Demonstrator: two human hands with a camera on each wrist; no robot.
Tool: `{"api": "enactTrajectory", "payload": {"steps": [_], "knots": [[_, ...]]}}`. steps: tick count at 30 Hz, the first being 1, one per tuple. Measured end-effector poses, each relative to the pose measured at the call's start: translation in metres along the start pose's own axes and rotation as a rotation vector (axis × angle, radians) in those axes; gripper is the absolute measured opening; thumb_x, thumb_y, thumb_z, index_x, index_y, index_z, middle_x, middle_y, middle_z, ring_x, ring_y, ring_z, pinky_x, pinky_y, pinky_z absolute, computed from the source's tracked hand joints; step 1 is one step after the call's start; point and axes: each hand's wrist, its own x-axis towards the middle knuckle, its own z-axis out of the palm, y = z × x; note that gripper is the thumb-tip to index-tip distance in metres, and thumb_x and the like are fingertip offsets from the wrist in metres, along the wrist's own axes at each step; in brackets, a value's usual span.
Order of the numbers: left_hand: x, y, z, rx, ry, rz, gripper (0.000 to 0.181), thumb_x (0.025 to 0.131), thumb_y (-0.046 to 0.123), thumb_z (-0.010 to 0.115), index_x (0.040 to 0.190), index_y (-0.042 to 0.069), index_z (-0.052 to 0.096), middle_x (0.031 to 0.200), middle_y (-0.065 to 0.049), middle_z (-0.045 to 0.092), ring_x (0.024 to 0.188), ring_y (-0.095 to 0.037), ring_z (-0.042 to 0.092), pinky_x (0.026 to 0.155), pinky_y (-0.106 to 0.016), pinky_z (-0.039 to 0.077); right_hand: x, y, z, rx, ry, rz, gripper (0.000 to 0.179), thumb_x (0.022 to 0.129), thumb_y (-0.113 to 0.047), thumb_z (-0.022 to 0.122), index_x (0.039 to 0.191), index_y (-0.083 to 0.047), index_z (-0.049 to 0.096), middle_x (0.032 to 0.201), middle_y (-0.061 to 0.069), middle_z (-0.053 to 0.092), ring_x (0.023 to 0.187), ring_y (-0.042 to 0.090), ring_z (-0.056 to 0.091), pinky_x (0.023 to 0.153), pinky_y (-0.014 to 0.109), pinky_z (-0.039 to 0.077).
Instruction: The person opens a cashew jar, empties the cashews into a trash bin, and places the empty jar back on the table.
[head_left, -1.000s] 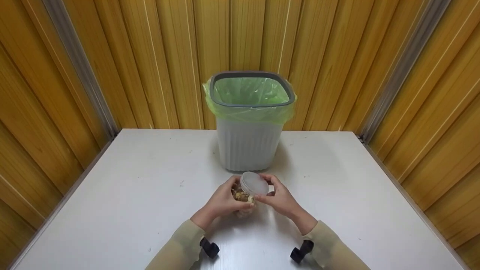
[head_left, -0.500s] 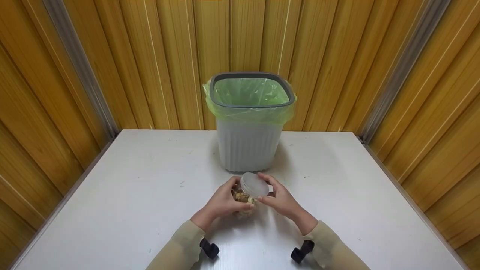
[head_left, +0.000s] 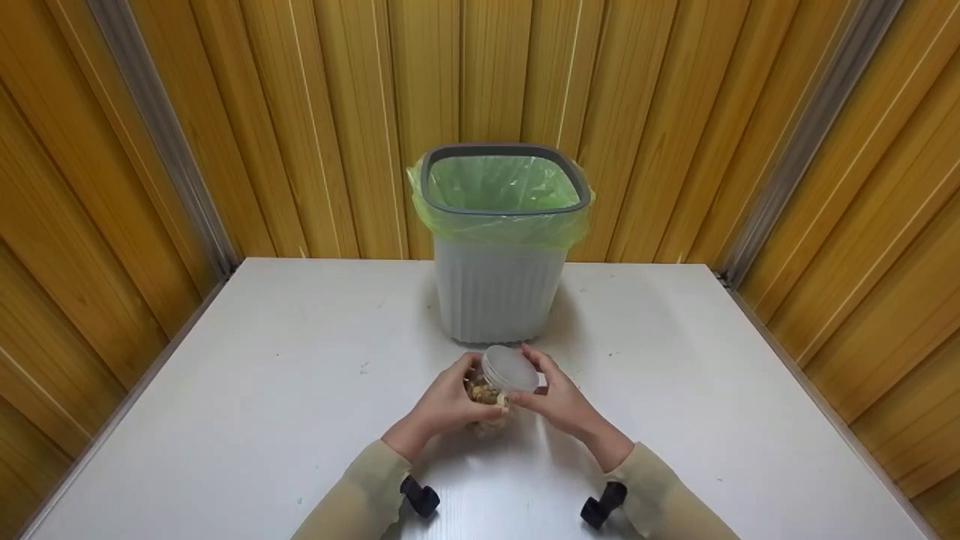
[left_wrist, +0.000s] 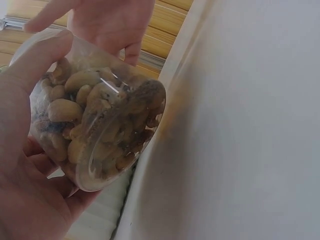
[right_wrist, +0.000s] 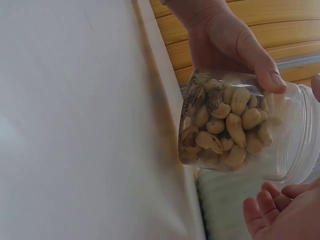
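A clear plastic jar (head_left: 482, 391) of cashews is tilted, its lid (head_left: 511, 369) facing up and to the right in the head view. My left hand (head_left: 448, 399) grips the jar's side, its thumb across the near face. My right hand (head_left: 561, 403) is at the lid, thumb on the near edge and forefinger at the far edge. The left wrist view shows the base of the jar (left_wrist: 102, 117) and the left palm around it. Cashews (right_wrist: 235, 130) lie toward the base in the right wrist view, with space below the lid.
A pale ribbed trash bin (head_left: 499, 292) with a dark rim and green liner bag (head_left: 499, 232) stands just beyond the hands. The white table (head_left: 300, 360) is bounded by wood-patterned panels (head_left: 337, 127). Each wrist carries a black camera mount (head_left: 418, 497).
The right fingers have shifted a little around the lid's edge, the forefinger lifting at the far side. The left hand and jar stay almost in place.
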Motion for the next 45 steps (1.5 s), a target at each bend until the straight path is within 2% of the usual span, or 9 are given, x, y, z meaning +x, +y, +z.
{"api": "enactTrajectory", "payload": {"steps": [4, 8, 15, 25, 32, 39, 45], "knots": [[0.0000, 0.0001, 0.0005, -0.004, 0.000, 0.000, 0.078, 0.075, 0.031, 0.091, 0.140, 0.010, 0.052, 0.127, -0.007, 0.064, 0.109, -0.018, 0.060, 0.097, -0.042, 0.050, 0.0014, -0.0027, 0.0022, -0.011, 0.061, 0.023, 0.081, 0.089, -0.026, 0.080, 0.154, 0.000, 0.038, 0.145, 0.023, 0.046, 0.122, 0.027, 0.049, 0.090, 0.028, 0.049], [-0.0001, 0.0004, 0.0005, 0.000, 0.002, 0.002, 0.079, 0.074, 0.031, 0.091, 0.139, 0.009, 0.053, 0.127, -0.006, 0.064, 0.109, -0.018, 0.060, 0.097, -0.041, 0.050, 0.0017, -0.0044, 0.0036, -0.002, 0.076, 0.015, 0.074, 0.089, -0.023, 0.081, 0.149, -0.001, 0.043, 0.138, 0.021, 0.050, 0.117, 0.023, 0.049, 0.088, 0.028, 0.049], [-0.0010, 0.0011, 0.0001, 0.004, -0.008, -0.007, 0.079, 0.074, 0.031, 0.092, 0.140, 0.011, 0.053, 0.124, -0.005, 0.064, 0.104, -0.017, 0.059, 0.093, -0.040, 0.051, 0.0002, -0.0034, 0.0025, 0.003, 0.047, -0.003, 0.077, 0.091, -0.021, 0.079, 0.153, 0.000, 0.038, 0.144, 0.025, 0.045, 0.122, 0.027, 0.049, 0.087, 0.023, 0.051], [-0.0012, 0.0004, 0.0004, -0.020, -0.007, 0.010, 0.080, 0.073, 0.032, 0.093, 0.139, 0.010, 0.053, 0.124, -0.006, 0.065, 0.104, -0.017, 0.060, 0.094, -0.041, 0.051, -0.0003, -0.0029, -0.0002, -0.014, 0.023, 0.000, 0.079, 0.091, -0.019, 0.076, 0.156, -0.001, 0.035, 0.154, 0.027, 0.038, 0.125, 0.034, 0.049, 0.087, 0.025, 0.050], [-0.0012, 0.0002, 0.0004, -0.012, -0.004, 0.025, 0.079, 0.073, 0.032, 0.093, 0.138, 0.010, 0.054, 0.122, -0.006, 0.066, 0.103, -0.017, 0.060, 0.094, -0.041, 0.051, -0.0005, -0.0025, -0.0009, 0.004, 0.017, -0.043, 0.078, 0.090, -0.011, 0.074, 0.156, 0.001, 0.034, 0.158, 0.029, 0.035, 0.132, 0.040, 0.046, 0.091, 0.026, 0.049], [-0.0015, 0.0003, 0.0002, 0.001, -0.005, 0.025, 0.078, 0.074, 0.032, 0.093, 0.138, 0.011, 0.054, 0.122, -0.005, 0.066, 0.104, -0.017, 0.060, 0.094, -0.041, 0.051, -0.0007, -0.0016, -0.0016, 0.023, 0.009, -0.075, 0.081, 0.090, -0.010, 0.075, 0.157, 0.002, 0.032, 0.161, 0.029, 0.031, 0.139, 0.045, 0.041, 0.099, 0.035, 0.048], [-0.0018, 0.0009, -0.0003, 0.001, -0.008, 0.018, 0.078, 0.074, 0.030, 0.091, 0.139, 0.011, 0.053, 0.124, -0.004, 0.064, 0.106, -0.017, 0.059, 0.093, -0.039, 0.050, -0.0005, -0.0014, -0.0026, 0.021, 0.015, -0.120, 0.082, 0.088, -0.009, 0.077, 0.156, 0.004, 0.032, 0.161, 0.028, 0.032, 0.138, 0.043, 0.038, 0.098, 0.032, 0.048]]}}
